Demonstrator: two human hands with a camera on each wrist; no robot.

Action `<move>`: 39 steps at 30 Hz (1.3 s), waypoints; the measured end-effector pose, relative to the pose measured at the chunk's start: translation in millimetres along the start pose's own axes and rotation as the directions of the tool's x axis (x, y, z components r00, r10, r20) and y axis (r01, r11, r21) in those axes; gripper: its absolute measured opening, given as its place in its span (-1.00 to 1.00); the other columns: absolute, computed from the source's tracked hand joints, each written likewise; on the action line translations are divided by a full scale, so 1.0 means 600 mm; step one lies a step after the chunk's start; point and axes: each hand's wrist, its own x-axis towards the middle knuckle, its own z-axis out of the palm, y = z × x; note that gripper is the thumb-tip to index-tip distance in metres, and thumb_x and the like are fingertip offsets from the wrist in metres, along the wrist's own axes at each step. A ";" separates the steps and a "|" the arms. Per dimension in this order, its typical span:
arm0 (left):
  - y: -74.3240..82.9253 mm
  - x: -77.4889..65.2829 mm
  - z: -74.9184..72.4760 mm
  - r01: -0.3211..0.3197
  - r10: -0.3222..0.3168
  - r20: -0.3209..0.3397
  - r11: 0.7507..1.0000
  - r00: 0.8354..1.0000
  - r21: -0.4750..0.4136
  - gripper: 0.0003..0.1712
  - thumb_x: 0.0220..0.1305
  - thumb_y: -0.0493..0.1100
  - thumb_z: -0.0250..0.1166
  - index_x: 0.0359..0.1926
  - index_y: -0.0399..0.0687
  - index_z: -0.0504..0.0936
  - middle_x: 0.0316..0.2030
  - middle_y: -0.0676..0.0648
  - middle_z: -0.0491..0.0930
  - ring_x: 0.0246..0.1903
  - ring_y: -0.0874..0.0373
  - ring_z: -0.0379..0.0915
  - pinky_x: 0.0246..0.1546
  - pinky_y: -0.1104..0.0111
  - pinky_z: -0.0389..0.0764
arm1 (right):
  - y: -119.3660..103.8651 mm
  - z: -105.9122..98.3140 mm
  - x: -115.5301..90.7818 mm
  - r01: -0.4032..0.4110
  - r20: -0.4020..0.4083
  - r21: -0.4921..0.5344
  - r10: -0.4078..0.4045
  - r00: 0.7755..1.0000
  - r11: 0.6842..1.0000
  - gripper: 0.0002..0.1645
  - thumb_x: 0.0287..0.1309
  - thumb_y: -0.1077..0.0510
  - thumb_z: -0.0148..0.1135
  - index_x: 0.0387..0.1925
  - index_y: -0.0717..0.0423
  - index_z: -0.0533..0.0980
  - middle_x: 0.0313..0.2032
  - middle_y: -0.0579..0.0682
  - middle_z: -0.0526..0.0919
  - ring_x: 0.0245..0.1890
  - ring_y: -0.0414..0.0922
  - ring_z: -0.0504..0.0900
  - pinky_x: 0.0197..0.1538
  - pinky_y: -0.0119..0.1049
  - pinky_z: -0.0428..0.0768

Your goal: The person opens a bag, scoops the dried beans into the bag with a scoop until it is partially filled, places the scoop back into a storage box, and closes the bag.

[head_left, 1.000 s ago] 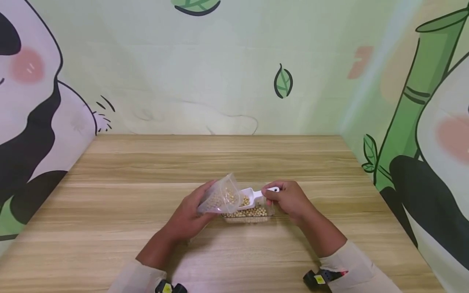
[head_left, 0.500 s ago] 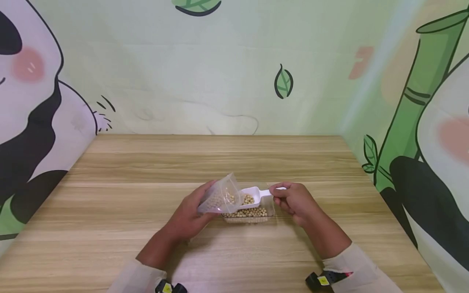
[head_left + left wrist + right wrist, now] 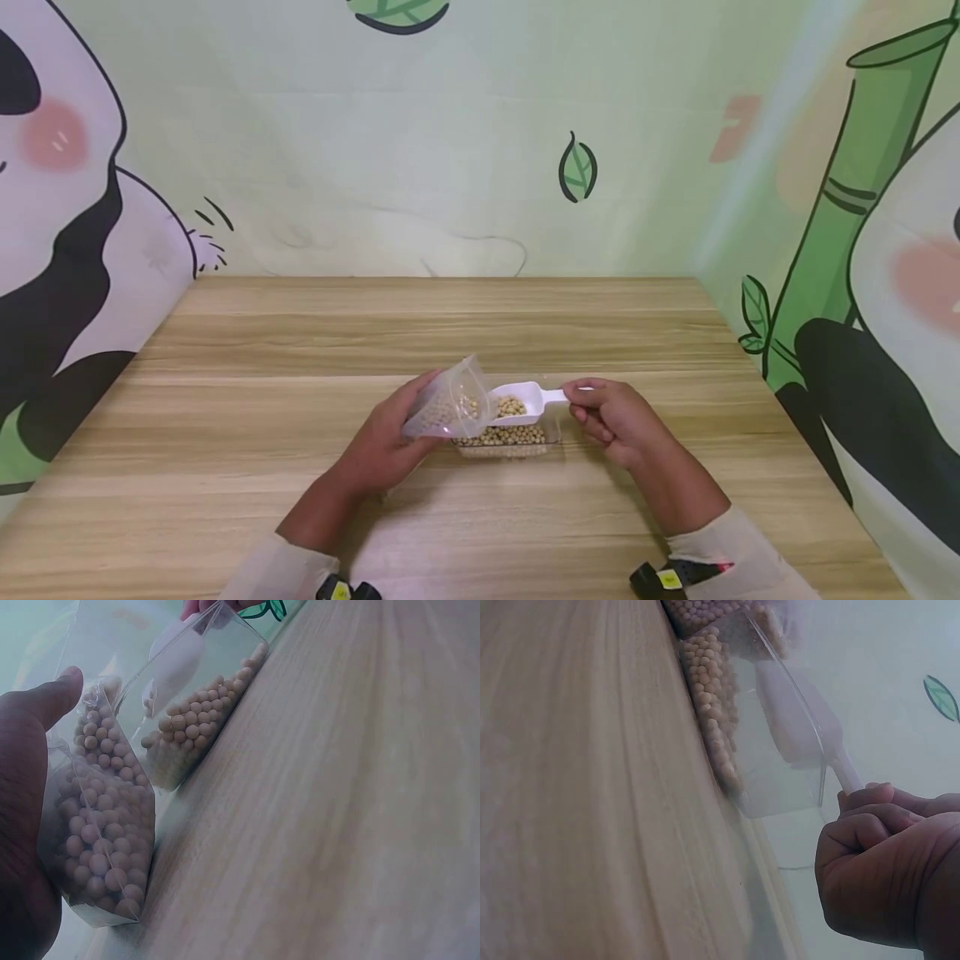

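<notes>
My left hand [image 3: 390, 437] grips a clear plastic bag [image 3: 446, 404] of soybeans, tilted on its side with its mouth facing right. Below that mouth stands a clear rectangular box [image 3: 502, 450], partly filled with the same round pale beans [image 3: 709, 690]. Between thumb and fingers, my right hand [image 3: 615, 412] pinches the handle of a white scoop [image 3: 532, 398]. A small heap of beans lies in the scoop, whose front edge sits at the bag's mouth, over the box. In the left wrist view, several beans fill the lower part of the bag [image 3: 101, 840].
A wood-grain table [image 3: 315, 333] spreads around the box. Behind it rises a pale green wall [image 3: 405, 167] painted with leaves, bamboo and pandas. Black wrist cameras [image 3: 667, 577] are strapped near both sleeves.
My right hand has drawn the scoop to the right, partly out of the bag's mouth, and more of the beans in it show. The left hand and bag have stayed about still.
</notes>
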 end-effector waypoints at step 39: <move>0.000 -0.001 0.001 -0.019 0.019 0.000 1.000 1.000 -0.001 -0.05 0.38 -0.22 0.51 0.66 -0.19 0.26 0.54 -0.26 0.47 0.48 -0.24 0.47 0.46 -0.27 0.46 | -0.018 0.097 -0.069 0.269 -0.172 -0.119 -0.287 0.942 0.956 -0.86 0.53 0.27 0.30 -0.04 0.29 0.67 -0.59 -0.12 0.58 -0.73 -0.28 0.31 -0.62 -0.49 0.33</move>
